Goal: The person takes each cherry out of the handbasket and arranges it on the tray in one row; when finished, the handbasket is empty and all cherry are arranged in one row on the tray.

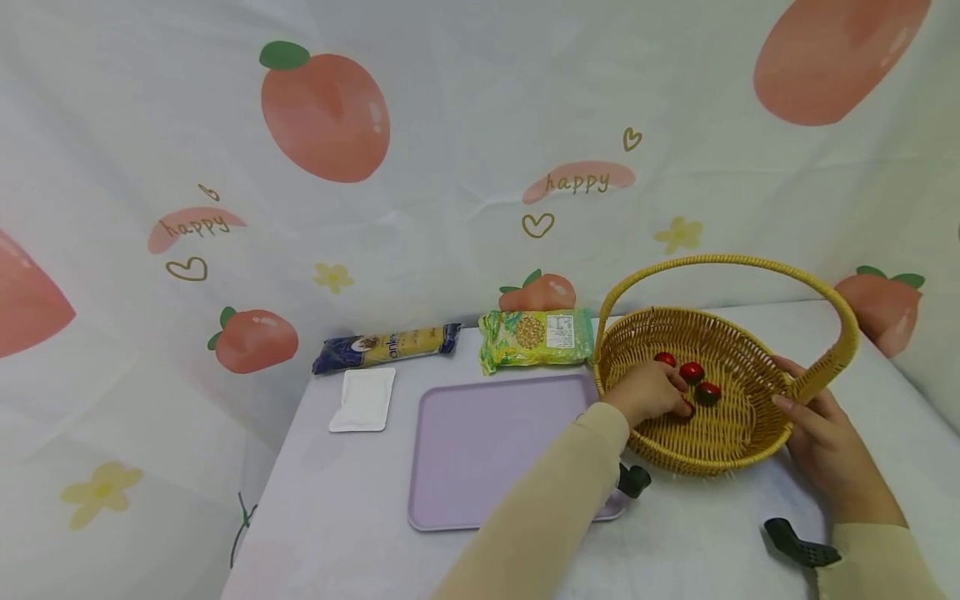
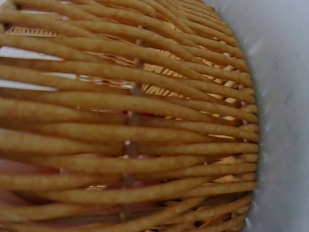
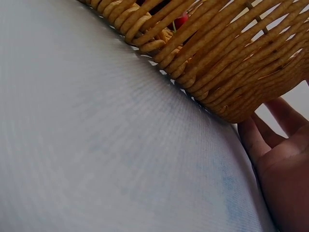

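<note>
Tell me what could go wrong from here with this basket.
The left hand seems to pinch a glossy red fruit, which could slip. The basket might tip or slide if the right hand eases its hold. The left sleeve crosses the tray and could nudge it.

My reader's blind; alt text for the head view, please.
A person's left hand touches one of several red fruits in a handled wicker basket their right hand holds. To its left lie a lilac tray, a green packet, a blue-yellow packet and a white pouch.
</note>
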The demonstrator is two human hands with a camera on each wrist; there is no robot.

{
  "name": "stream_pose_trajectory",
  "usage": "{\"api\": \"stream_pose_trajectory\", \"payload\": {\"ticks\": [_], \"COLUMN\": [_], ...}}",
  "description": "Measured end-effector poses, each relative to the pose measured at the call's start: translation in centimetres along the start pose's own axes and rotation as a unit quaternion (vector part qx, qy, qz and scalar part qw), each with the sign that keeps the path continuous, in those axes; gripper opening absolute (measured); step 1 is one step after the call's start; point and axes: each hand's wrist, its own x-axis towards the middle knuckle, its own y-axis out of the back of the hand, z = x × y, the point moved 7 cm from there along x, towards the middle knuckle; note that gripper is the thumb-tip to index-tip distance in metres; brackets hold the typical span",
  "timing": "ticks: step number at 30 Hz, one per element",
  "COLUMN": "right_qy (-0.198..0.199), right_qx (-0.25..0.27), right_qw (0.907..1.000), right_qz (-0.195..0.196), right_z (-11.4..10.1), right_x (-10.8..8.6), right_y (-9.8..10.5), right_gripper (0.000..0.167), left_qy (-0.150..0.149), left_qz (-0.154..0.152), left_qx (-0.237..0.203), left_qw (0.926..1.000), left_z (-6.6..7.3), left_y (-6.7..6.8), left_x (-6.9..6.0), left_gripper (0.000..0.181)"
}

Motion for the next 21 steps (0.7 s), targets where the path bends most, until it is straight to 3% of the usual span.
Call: {"api": "stream_pose_trajectory", "payload": {"ticks": [5,8,15,21], "right_qy": [-0.004,-0.011,-0.010,-0.007], "right_qx": [-0.001,-0.009,-0.011,-0.010], "right_qw": [1.0000,0.9998,0.9997,0.9998], "right_qz": [0.004,0.011,0.018,0.013], "right_z": [0.1,0.2,0.2,0.0], "right_x": [-0.1,-0.2,0.0,0.1], "right_y": [0.1,0.2,0.1,0.1], "right_gripper": [0.060,0.060,0.059,0.059], "left_qy": [-0.026,-0.039,-0.024,-0.075], "left_qz": [-0.011,-0.015,-0.005,0.013], "left_qx": [0.068,0.077,-0.043,-0.125], "left_qw": [0.9973,0.9962,0.9988,0.9892], "left_z": [0.2,0.3,0.2,1.0], "left_y": [-0.4,-0.5,0.1,0.9], "left_x": [-0.1,-0.3,-0.5,-0.7], "left_gripper": [0.020,0.014,0.005,0.010]}}
